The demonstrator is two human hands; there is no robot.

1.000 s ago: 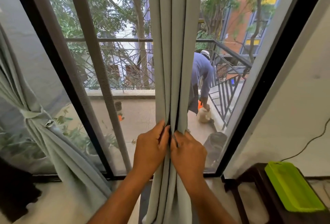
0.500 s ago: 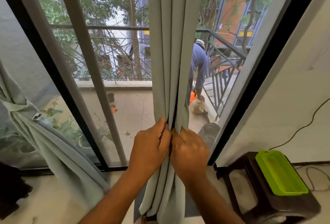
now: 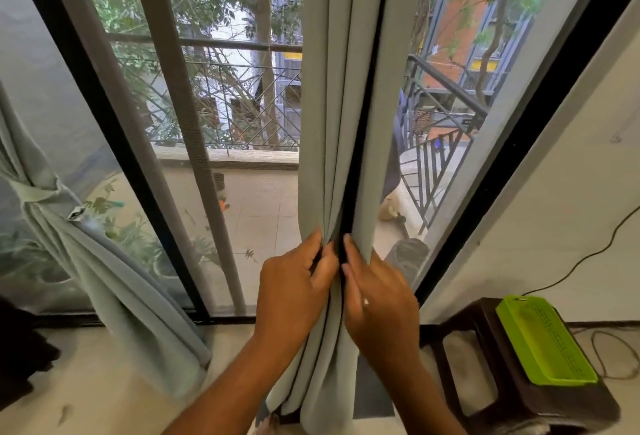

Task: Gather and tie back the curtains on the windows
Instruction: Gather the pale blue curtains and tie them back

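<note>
A pale grey-green curtain (image 3: 346, 105) hangs in bunched folds down the middle of the window. My left hand (image 3: 294, 292) grips its left folds at about waist height, fingers curled round the cloth. My right hand (image 3: 379, 299) grips the right folds right beside it, the two hands almost touching. A second curtain (image 3: 104, 282) of the same cloth hangs at the far left, gathered and bound by a cloth tie-back (image 3: 36, 192).
A dark stool (image 3: 485, 382) stands at the lower right with a lime green tray (image 3: 543, 341) on it. A black cable (image 3: 585, 258) runs down the white wall. Black window frames (image 3: 114, 143) cross the glass, with a balcony railing and a partly hidden person outside.
The view has moved closer to the curtain and dropped a little. Both hands keep their grip on the folds, pressed slightly tighter together. The person outside is now mostly hidden behind the curtain.
</note>
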